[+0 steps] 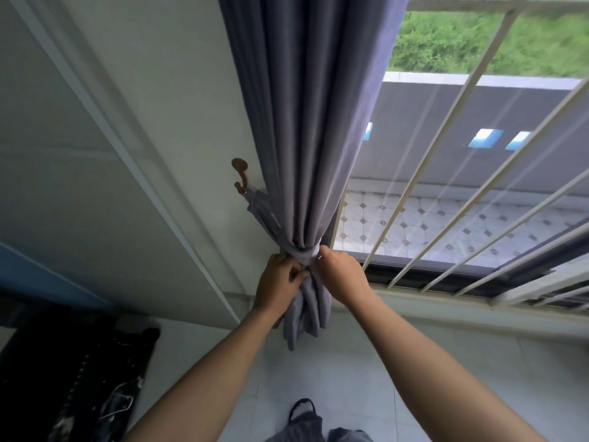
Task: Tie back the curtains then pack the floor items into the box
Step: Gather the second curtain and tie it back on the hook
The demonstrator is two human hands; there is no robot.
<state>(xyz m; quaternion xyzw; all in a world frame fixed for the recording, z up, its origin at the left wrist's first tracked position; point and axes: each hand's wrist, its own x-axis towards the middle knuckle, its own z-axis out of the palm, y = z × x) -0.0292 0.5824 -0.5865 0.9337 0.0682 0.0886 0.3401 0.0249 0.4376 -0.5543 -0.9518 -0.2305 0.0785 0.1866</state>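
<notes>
A grey-purple curtain (306, 122) hangs bunched beside the window. A matching tieback band (304, 252) wraps around its gathered lower part and runs up to a brown wall hook (239, 173). My left hand (277, 282) grips the band and the curtain folds from the left. My right hand (341, 272) pinches the band's other side, right against the fabric. The curtain's loose tail (306, 317) hangs below both hands. No box is in view.
Dark clothes and a wire hanger (95, 387) lie on the white tiled floor at the lower left. A window with white bars (446, 193) fills the right. A white wall with a trim strip (127, 148) is at left. My foot (302, 409) shows below.
</notes>
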